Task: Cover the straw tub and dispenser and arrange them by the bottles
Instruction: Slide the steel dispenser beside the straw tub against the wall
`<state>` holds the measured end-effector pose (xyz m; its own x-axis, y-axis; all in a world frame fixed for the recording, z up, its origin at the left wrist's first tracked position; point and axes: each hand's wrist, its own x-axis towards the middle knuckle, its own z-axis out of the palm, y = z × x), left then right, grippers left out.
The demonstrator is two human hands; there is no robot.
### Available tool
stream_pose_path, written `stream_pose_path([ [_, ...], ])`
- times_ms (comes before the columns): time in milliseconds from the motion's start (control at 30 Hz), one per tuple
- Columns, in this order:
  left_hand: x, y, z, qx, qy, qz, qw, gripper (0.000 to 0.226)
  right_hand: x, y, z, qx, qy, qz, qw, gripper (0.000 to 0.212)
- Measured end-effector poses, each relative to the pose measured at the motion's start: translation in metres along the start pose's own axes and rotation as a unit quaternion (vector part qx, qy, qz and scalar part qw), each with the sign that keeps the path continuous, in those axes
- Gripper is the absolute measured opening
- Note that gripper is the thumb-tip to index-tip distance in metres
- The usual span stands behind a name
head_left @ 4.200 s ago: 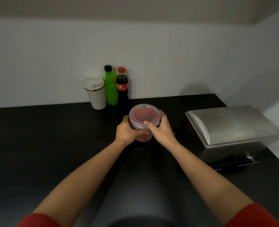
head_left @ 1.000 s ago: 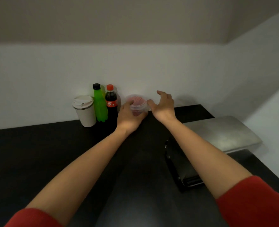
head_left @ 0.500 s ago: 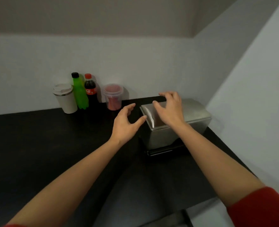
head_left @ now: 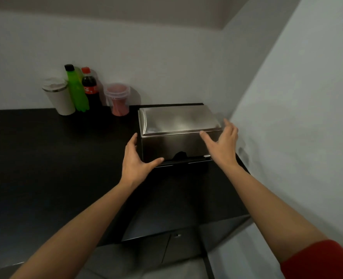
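Straw tub [head_left: 118, 99] lidded, red straws inside, beside bottles [head_left: 84, 89], hands [head_left: 135, 158] spread open flanking closed dispenser [head_left: 176, 133]

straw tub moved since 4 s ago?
Yes. The straw tub went from the hands, mid-counter, back to the wall, now standing just right of the cola bottle.

Lidded straw tub [head_left: 118, 99]; closed steel dispenser [head_left: 178, 127]

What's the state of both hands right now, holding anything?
Left hand: open, holding nothing, at the left front corner of the steel dispenser.
Right hand: open, holding nothing, at the dispenser's right side; contact cannot be told.
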<state>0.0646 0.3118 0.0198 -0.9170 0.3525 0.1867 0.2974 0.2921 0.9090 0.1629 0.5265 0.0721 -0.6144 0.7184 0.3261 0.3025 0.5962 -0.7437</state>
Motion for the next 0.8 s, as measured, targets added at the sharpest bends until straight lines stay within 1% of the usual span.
stream_pose_path([
  [133, -0.001, -0.006, 0.008, 0.002, -0.005, -0.024, 1.000, 0.112, -0.003, 0.025, -0.001, 0.008, -0.034, 0.026, 0.999, 0.092],
  [333, 0.000, -0.011, 0.016, 0.006, -0.009, -0.023, 1.000, 0.110, -0.008, 0.047, 0.011, 0.012, -0.101, 0.062, 0.993, 0.106],
  [467, 0.000, -0.015, 0.019, 0.009, -0.011, -0.031, 0.999, 0.111, -0.009, 0.056, 0.018, 0.012, -0.139, 0.060, 0.988, 0.106],
  [600, 0.001, -0.016, 0.021, 0.027, -0.006, -0.039, 0.999, 0.103, -0.008, 0.062, 0.022, 0.042, -0.157, 0.065, 0.985, 0.102],
  [800, 0.001, -0.016, 0.022, 0.043, -0.006, -0.045, 0.998, 0.102, -0.007, 0.068, 0.027, 0.033, -0.135, 0.066, 0.988, 0.091],
])
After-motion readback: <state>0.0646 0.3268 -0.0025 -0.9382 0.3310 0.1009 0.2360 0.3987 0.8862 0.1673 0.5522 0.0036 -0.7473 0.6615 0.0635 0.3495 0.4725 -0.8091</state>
